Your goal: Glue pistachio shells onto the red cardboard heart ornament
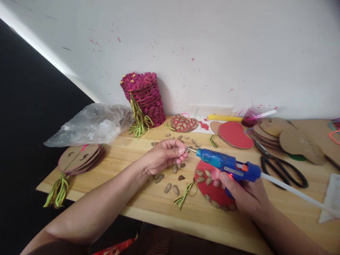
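Note:
My right hand (pixel 245 196) grips a blue hot glue gun (pixel 225 163), with a long white glue stick (pixel 294 193) jutting from its back and a red light glowing on its side. The gun's metal nozzle meets a small brown shell piece (pixel 187 150) pinched in the fingertips of my left hand (pixel 168 153). Beneath the gun lies a red round card (pixel 217 198), with several brown shells stuck near its edge and a yellow-green tassel (pixel 185 194) at its left. Loose shells (pixel 168 188) are scattered on the table around my left hand.
A purple shell-covered stack (pixel 145 99) stands by the wall beside a clear plastic bag (pixel 92 124). Cardboard discs (pixel 79 159) with a tassel lie at left. At right are black-handled scissors (pixel 284 166), red card (pixel 236 134), cardboard pieces (pixel 300 141) and a cup of purple paint (pixel 251 118).

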`<state>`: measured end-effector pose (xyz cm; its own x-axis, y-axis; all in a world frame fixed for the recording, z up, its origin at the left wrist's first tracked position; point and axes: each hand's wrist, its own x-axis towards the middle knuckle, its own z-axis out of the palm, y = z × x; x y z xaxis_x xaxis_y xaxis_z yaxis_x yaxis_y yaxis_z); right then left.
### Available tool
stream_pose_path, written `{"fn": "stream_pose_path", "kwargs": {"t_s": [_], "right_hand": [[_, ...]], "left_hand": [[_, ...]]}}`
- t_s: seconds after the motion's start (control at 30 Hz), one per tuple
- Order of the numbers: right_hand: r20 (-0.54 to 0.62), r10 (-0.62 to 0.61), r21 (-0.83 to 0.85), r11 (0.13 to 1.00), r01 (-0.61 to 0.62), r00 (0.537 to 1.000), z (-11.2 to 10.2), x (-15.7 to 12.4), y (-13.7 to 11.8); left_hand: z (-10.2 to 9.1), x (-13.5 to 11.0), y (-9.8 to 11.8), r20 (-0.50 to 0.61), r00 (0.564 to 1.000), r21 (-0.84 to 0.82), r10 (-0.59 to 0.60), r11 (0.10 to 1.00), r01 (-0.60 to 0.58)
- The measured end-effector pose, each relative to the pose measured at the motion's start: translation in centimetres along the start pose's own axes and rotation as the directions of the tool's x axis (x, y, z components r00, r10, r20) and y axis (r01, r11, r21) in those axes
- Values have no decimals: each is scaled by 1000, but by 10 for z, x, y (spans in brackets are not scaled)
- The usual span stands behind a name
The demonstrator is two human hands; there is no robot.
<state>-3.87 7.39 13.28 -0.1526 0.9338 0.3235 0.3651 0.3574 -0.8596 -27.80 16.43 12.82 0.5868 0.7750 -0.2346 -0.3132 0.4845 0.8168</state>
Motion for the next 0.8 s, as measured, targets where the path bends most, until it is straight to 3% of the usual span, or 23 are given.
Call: {"fn": "stream_pose_path", "kwargs": {"t_s": [0.8], "right_hand": [[-40,-108,-47,993,106,993,2,3,2]], "left_hand": [[0,-1,1,-5,999,28,44,999,-44]]}}
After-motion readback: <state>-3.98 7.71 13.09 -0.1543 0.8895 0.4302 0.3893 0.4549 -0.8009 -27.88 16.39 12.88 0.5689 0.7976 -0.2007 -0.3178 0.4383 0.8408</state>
